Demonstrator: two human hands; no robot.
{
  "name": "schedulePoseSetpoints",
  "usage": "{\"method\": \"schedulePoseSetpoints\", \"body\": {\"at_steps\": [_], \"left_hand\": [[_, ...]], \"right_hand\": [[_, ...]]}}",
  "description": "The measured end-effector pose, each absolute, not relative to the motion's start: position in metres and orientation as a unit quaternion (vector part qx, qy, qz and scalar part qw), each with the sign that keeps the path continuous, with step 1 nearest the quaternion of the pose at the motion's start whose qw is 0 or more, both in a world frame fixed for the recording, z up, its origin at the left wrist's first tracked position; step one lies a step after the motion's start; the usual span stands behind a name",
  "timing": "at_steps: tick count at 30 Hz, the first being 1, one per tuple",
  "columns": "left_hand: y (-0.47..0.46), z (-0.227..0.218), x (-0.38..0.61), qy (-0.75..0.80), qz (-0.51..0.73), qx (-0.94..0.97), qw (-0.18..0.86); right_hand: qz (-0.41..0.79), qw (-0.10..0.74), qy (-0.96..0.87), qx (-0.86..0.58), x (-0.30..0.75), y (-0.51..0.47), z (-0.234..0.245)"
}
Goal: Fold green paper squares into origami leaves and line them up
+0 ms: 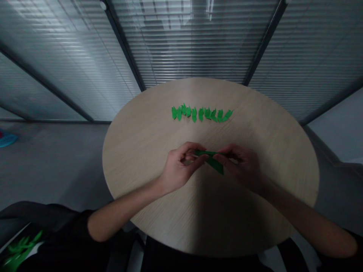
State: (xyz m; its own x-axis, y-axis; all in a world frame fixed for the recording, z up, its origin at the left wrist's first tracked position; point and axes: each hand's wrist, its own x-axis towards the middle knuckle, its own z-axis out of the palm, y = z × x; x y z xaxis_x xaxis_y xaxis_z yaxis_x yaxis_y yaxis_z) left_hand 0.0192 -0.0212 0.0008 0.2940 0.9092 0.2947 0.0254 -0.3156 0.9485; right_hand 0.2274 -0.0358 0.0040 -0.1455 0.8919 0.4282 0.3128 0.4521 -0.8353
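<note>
Over the middle of the round table, my left hand [184, 166] and my right hand [241, 162] pinch a green folded piece [215, 164], which looks like paper. Its upper edge runs straight between the two sets of fingertips, and a pointed flap hangs down from it. Thumbs and fingers cover both ends of the piece. Beyond my hands, a row of several small green leaf-shaped pieces [201, 114] lies on the table, some touching their neighbours and others set apart.
The round wooden table [136, 136] stands close to glass panels with blinds [193, 56]. More green pieces [24, 247] show at the lower left, beside a dark sleeve. A blue object [7, 139] is on the floor at the far left.
</note>
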Motion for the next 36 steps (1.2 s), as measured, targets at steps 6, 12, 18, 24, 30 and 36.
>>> {"method": "schedulePoseSetpoints", "body": {"at_steps": [6, 12, 18, 24, 30, 36], "left_hand": [[-0.0201, -0.0025, 0.0175, 0.366, 0.485, 0.657, 0.447], [-0.021, -0.003, 0.0177, 0.35, 0.49, 0.654, 0.457], [-0.0217, -0.0004, 0.0199, 0.337, 0.506, 0.637, 0.475], [-0.0185, 0.004, 0.0203, 0.343, 0.502, 0.612, 0.505], [-0.0164, 0.0005, 0.0205, 0.332, 0.487, 0.606, 0.534], [-0.0163, 0.004, 0.0239, 0.33, 0.482, 0.587, 0.56]], "right_hand": [[0.319, 0.489, -0.687, -0.433, 0.227, -0.033, 0.0046], [0.302, 0.485, -0.697, -0.433, 0.227, -0.0349, 0.0072], [0.305, 0.489, -0.698, -0.425, 0.2271, -0.0358, 0.0065], [0.352, 0.468, -0.68, -0.441, 0.2292, -0.0319, 0.0031], [0.437, 0.425, -0.683, -0.402, 0.2287, -0.0302, 0.007], [0.47, 0.407, -0.667, -0.41, 0.2274, -0.032, 0.0056]]}}
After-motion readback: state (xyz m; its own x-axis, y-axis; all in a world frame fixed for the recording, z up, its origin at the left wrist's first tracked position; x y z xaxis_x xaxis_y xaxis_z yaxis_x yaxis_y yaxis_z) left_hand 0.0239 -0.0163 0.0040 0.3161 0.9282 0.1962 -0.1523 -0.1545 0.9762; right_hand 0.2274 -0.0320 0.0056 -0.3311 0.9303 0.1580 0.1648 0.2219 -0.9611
